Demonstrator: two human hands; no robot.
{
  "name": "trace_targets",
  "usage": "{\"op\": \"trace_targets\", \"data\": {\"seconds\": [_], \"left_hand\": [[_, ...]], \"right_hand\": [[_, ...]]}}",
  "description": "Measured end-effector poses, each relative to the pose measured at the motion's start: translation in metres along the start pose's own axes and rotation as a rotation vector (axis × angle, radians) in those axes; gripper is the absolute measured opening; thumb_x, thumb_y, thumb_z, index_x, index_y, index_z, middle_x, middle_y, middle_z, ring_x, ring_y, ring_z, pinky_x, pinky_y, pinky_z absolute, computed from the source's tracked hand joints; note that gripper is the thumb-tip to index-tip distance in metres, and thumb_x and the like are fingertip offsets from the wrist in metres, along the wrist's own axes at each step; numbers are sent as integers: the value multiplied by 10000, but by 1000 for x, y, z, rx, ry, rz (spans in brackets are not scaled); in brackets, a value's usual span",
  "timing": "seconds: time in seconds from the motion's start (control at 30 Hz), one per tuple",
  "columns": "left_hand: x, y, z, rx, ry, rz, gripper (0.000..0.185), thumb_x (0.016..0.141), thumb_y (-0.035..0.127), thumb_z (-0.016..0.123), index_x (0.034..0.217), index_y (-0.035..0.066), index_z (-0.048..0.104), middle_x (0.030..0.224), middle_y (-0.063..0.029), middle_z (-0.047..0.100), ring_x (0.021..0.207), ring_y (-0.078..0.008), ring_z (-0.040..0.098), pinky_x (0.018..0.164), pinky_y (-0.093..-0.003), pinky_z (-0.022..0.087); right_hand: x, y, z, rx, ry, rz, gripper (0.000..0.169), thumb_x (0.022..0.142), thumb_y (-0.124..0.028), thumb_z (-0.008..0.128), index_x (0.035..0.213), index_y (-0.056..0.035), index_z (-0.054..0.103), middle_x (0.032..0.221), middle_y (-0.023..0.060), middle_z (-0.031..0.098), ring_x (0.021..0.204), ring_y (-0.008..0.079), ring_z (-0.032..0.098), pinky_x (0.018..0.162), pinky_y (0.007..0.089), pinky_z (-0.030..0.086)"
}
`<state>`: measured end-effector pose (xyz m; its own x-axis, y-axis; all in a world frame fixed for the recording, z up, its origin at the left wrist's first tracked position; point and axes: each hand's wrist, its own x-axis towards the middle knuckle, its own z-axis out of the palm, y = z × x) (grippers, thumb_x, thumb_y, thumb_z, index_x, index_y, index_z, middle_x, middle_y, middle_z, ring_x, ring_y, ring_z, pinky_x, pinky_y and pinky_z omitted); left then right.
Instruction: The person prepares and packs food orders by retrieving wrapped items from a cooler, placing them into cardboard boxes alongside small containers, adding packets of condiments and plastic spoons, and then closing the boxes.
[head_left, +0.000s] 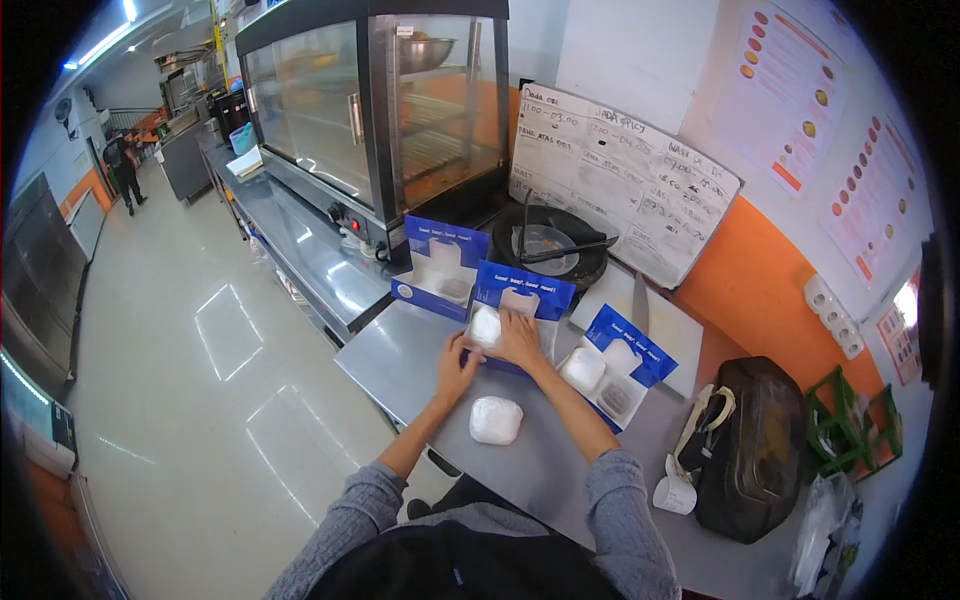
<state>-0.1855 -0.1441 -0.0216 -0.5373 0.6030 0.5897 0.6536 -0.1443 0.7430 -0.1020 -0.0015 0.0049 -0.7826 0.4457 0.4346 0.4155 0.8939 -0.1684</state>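
Three blue-and-white cardboard boxes stand with raised lids on the steel table. Over the middle box, my right hand rests beside a white paper-wrapped bundle, its fingers against or near it. At the same box's front left corner is my left hand, fingers curled by the rim; its exact grip is hidden. The right box contains a wrapped bundle and a small lidded clear tub. Another tub sits in the left box. Nearer me, one wrapped bundle lies on the table.
Behind the boxes are a glass warming cabinet, a round black pan and a white cutting board with a knife. To the right lie a black case and green baskets. A person is far left.
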Motion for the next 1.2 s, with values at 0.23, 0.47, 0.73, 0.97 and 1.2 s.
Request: {"op": "trace_targets", "data": {"seconds": [0.23,0.47,0.73,0.97,1.2], "left_hand": [[-1,-1,-4,85,36,-96,282,829,107,471,1084,7,533,1006,-205,571,868,-355,564,773,-375,443],[0,4,-4,-33,-19,-117,323,808,84,472,1117,4,519,1040,-216,564,903,-340,568,790,-368,438],[-2,-7,0,-85,-50,-163,344,843,121,475,1167,7,481,1105,-211,536,1017,-326,528,859,-347,403],[6,-7,-5,-193,-136,-353,462,869,186,477,1272,8,340,1217,-221,450,1052,-341,495,894,-354,373],[27,-45,-12,145,4,19,472,837,148,506,1264,37,335,1189,-215,443,1077,-310,433,922,-386,327]], "right_hand": [[7,-5,-18,-4,-216,-84,801,460,-455,739,1076,-10,483,1079,119,499,1034,269,472,847,388,326],[-5,7,-6,114,-28,-129,829,456,-351,780,1125,-5,432,1114,143,436,1101,282,400,887,413,330],[-1,-2,-12,128,23,1,712,390,-208,807,984,4,476,966,166,517,944,329,491,815,376,410],[-30,-13,-49,383,-179,208,579,624,-348,719,1016,30,522,1003,181,552,957,317,519,819,356,411],[-113,-61,-64,351,-507,350,913,525,-601,684,1165,12,463,1153,269,442,1091,381,410,926,384,341]]}}
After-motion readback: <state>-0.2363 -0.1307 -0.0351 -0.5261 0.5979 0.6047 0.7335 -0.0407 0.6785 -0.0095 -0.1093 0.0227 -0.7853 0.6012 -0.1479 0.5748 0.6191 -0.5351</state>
